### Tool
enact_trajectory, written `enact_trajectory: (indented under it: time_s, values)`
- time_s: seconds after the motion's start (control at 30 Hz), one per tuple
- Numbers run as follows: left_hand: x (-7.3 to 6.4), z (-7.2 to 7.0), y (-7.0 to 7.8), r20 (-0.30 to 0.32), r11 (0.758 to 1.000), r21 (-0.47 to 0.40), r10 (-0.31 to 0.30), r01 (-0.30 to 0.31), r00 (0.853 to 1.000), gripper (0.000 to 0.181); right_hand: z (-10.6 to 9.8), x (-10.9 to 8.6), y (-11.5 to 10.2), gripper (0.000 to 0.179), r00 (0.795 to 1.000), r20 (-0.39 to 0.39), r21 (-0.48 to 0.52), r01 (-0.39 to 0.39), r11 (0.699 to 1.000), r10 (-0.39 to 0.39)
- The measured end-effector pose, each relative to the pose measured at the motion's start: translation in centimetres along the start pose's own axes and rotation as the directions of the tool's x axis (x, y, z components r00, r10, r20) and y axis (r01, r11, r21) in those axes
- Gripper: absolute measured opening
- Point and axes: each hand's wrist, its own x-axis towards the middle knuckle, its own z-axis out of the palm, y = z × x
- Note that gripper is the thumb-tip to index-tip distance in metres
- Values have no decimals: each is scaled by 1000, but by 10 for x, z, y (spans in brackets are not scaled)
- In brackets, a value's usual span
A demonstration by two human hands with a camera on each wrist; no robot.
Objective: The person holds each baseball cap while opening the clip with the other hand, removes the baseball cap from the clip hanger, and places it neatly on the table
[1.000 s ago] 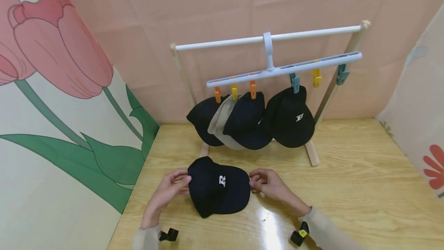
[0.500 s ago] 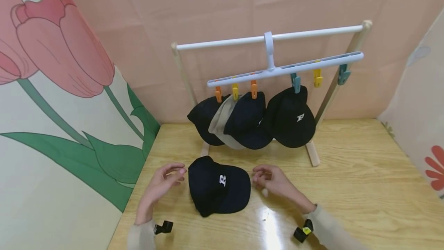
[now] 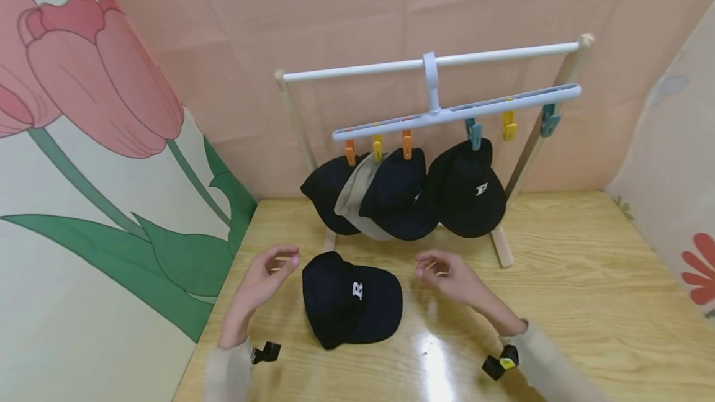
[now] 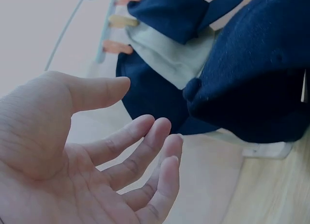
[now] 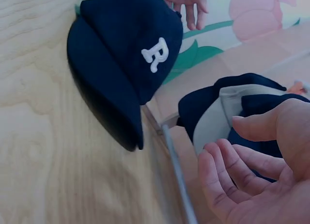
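A dark navy baseball cap with a white letter R lies on the wooden table, its brim pointing right. My left hand hovers just left of the crown, fingers loosely bent and apart from it. On the other side, off the brim's edge, is my right hand, also holding nothing. The left wrist view shows the left palm with thumb and fingers spread beside the cap. In the right wrist view the right fingers are relaxed, with the hanging caps behind them.
Behind stands a rack with a white bar, carrying a pale blue clip hanger. Clipped on it are a black cap, a navy cap, a beige cap and a dark cap. A yellow clip and teal clip hold nothing.
Both hands have let go of the navy cap on the table. The left has drawn off leftward and up, the right rightward and up; the cap stays where it lay.
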Motion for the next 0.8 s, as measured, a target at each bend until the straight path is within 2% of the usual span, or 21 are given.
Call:
enact_trajectory:
  time_s: [0.13,0.37,0.5,0.63,0.73,0.8]
  values:
    - [5,4,5,7,1000,-18,19,-19,1000,36,-5,0,-7,27,1000,-5,3,3,1000,-3]
    - [10,9,18,17,995,-32,95,-95,995,31,-14,-3,-21,26,999,-14,-3,41,999,-41]
    - [14,13,29,25,992,-35,124,-123,992,30,-23,-3,-30,23,994,-43,-53,97,994,-99]
    - [18,18,36,33,987,-37,157,-156,987,30,-33,-3,-38,21,978,-75,-76,188,979,-193]
    - [21,22,39,31,983,-44,179,-177,983,30,-39,-4,-44,22,970,-87,-78,221,972,-227]
    - [22,25,42,28,980,-53,193,-191,981,30,-40,-6,-49,22,972,-91,-83,208,975,-215]
